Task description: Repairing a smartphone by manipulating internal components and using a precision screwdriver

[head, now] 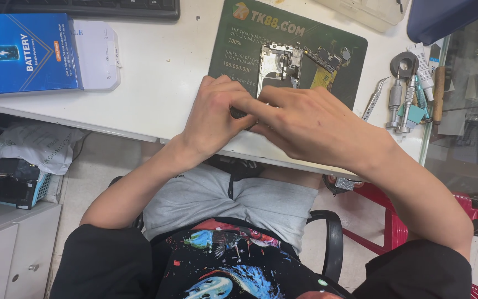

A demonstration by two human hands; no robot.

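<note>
One opened phone (276,63), one green mat (239,50), one blue box (23,52), one keyboard (84,8), two hands.

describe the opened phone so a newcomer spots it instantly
Start at the dark green mat on the white table. The opened phone lies upright on the mat's middle, just beyond the left hand and right hand. Unlike the loose circuit board beside it, it is a silvery rectangular shell with exposed insides.

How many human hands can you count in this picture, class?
2. The person's left hand and right hand meet over the opened silver phone on the dark green mat; no others show.
</note>
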